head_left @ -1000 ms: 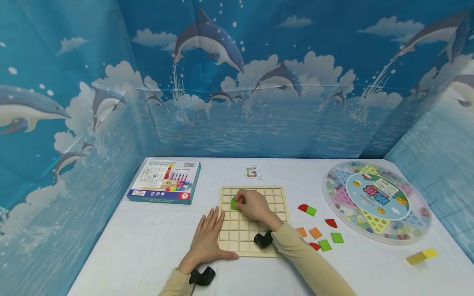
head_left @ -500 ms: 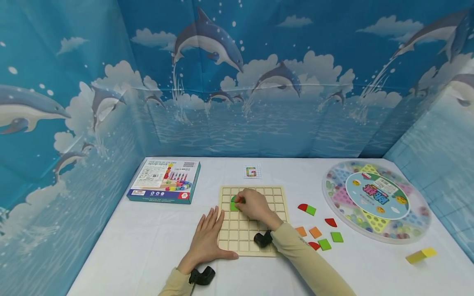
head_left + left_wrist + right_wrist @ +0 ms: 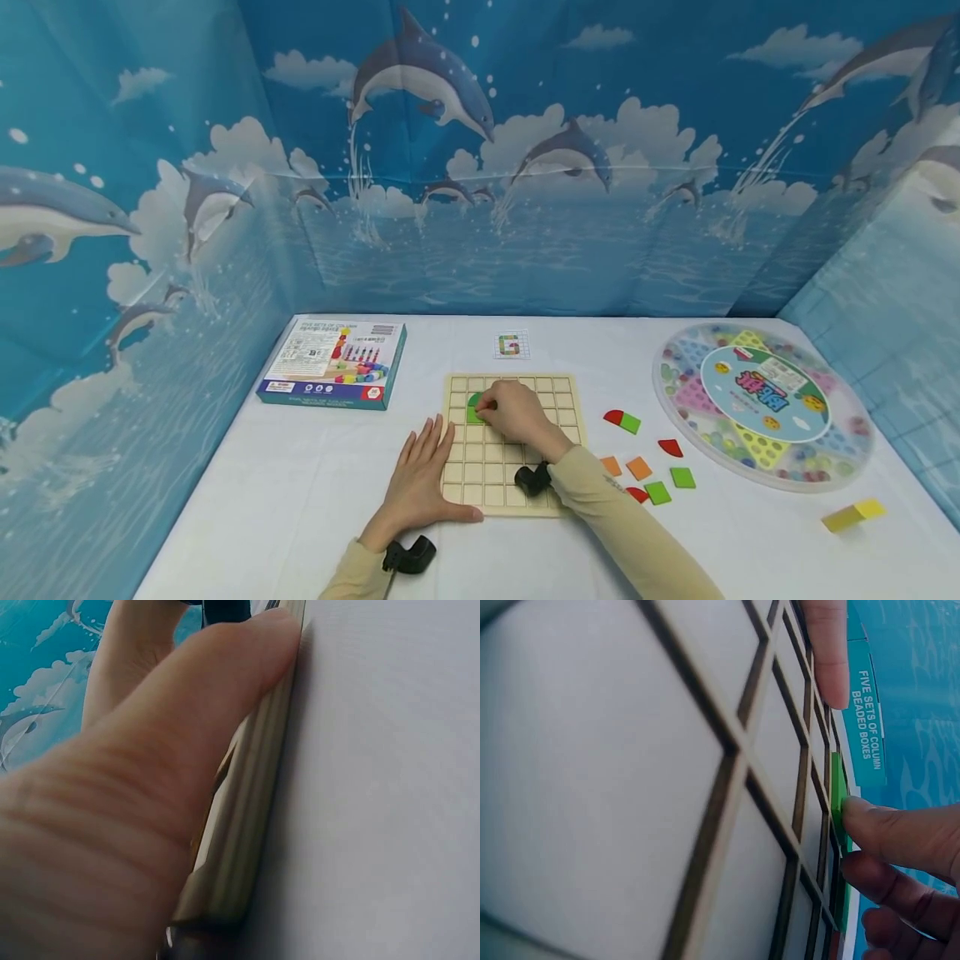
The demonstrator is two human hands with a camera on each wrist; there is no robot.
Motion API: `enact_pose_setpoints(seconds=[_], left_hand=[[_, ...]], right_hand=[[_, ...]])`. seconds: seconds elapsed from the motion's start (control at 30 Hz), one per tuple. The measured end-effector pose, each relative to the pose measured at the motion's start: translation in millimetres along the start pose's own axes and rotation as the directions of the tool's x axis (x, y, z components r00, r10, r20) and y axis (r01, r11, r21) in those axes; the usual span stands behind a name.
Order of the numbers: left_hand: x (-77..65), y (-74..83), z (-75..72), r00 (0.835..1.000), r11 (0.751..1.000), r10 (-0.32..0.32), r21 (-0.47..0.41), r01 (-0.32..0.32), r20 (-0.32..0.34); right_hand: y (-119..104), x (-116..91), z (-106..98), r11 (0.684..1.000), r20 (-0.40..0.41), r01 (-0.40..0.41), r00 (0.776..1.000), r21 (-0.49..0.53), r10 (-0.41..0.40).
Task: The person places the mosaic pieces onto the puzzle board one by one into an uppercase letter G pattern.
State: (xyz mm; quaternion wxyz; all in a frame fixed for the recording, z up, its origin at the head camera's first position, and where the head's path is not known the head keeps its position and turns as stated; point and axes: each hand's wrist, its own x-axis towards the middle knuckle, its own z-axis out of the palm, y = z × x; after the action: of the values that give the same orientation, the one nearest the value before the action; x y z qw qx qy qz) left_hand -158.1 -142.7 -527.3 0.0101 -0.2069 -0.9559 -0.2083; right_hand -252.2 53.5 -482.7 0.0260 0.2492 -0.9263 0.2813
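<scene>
A wooden grid board (image 3: 474, 472) lies on the white table. My left hand (image 3: 422, 483) rests flat at its left side, fingers spread, thumb along the front edge; the left wrist view shows the thumb against the board's side. Over the upper left cells, my right hand (image 3: 517, 412) pinches with thumb and index finger at a green tile (image 3: 838, 784). In the head view a green quarter-round piece (image 3: 473, 400) lies above a green square (image 3: 472, 414), both partly covered by the fingers. A bit of red (image 3: 834, 945) shows low on the board in the right wrist view.
Behind the board lies a small pattern card (image 3: 512, 344). Loose red, green and orange pieces, among them an orange square (image 3: 639, 468), lie to the right. Farther out are a round marble game case (image 3: 765, 396) and a yellow block (image 3: 852, 516). A bead-set box (image 3: 333, 362) lies at left.
My right fingers have shifted slightly at the green pieces, and more of the quarter-round shows. My left hand has stayed in place on the board.
</scene>
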Motion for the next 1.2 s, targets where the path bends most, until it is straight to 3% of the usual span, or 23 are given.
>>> enact_pose_setpoints(seconds=[0.3, 0.57, 0.83, 1.03, 1.2], left_hand=[[0.9, 0.1, -1.7, 1.0, 1.0, -0.003, -0.009, 0.003, 0.017], [1.8, 0.1, -2.0, 1.0, 1.0, -0.014, -0.022, 0.014, 0.019], [-0.4, -1.4, 1.0, 1.0, 1.0, -0.01, -0.027, 0.01, 0.004], [-0.2, -0.6, 1.2, 1.0, 1.0, -0.004, -0.028, 0.003, -0.005], [-0.1, -0.2, 1.4, 1.0, 1.0, -0.005, -0.023, 0.005, -0.003]], right_hand=[[5, -8, -13, 1.0, 0.135, 0.016, 0.991, -0.006, -0.015], [17, -31, -42, 0.999, 0.091, 0.053, 0.994, 0.005, -0.054], [61, -62, -79, 0.994, -0.02, -0.103, 0.995, -0.03, 0.102], [89, -86, -101, 0.975, -0.063, -0.216, 0.975, -0.053, 0.213], [101, -100, -111, 0.948, -0.041, -0.311, 0.95, -0.075, 0.308]])
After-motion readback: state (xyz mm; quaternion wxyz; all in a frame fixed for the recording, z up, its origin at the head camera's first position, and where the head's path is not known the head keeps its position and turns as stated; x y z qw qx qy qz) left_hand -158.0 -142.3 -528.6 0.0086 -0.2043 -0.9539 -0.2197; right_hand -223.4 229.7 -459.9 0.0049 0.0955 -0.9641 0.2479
